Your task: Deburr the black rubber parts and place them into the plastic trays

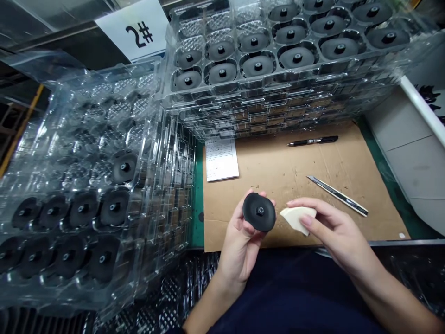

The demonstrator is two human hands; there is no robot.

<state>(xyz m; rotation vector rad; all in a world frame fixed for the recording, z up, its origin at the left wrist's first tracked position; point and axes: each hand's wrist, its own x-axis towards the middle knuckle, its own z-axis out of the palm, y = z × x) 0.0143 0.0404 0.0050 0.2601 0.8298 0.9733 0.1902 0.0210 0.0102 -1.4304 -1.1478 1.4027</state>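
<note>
Between the fingers of my left hand (239,246) is a round black plastic part (255,215), its small raised hub facing up toward me. My right hand (335,232) pinches a cream-coloured wedge-shaped pad (297,219) between thumb and fingers. The pad's tip points at the black part, with a small gap between them. Both hands are above the near edge of a brown cardboard sheet (264,162).
Stacked clear trays with black parts stand at the back (278,97) and left (139,199). On the cardboard lie a black pen (313,141), a craft knife (337,195) and a printed slip (221,160). A white bin wall (406,139) borders the right. A "2#" sign (135,30) is behind.
</note>
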